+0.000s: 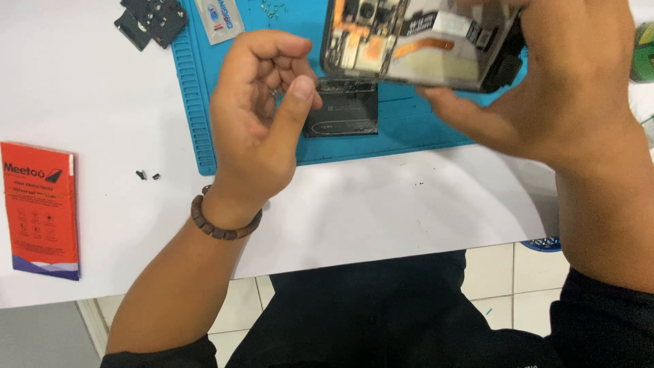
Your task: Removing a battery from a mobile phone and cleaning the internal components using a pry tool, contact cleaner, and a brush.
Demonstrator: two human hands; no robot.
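right hand [565, 88] clamped around an opened phone [419, 44], back cover off, boards and an orange flex showing, held tilted above the far part of a blue work mat [194, 102]. left hand [262, 126] raised just beside the phone's left end, fingers curled in, thumb pressed toward the forefinger; whether something small is pinched there, cannot tell. a beaded bracelet [221, 221] sits on that wrist. under the phone, on the mat, lies a dark flat piece with ragged adhesive along its top edge [340, 109]. tiny screws [272, 8] are scattered at the mat's far edge, two small dark bits [146, 175] loose on the white table [381, 204], a red packet [42, 208] at the left, a black cover part [153, 19] at the far left corner. risks, as a judgement: the phone is carried in one hand only, so a slip would drop it onto the mat; exposed flex could snag on the curled fingers; loose screws could roll off or get brushed away by a forearm.
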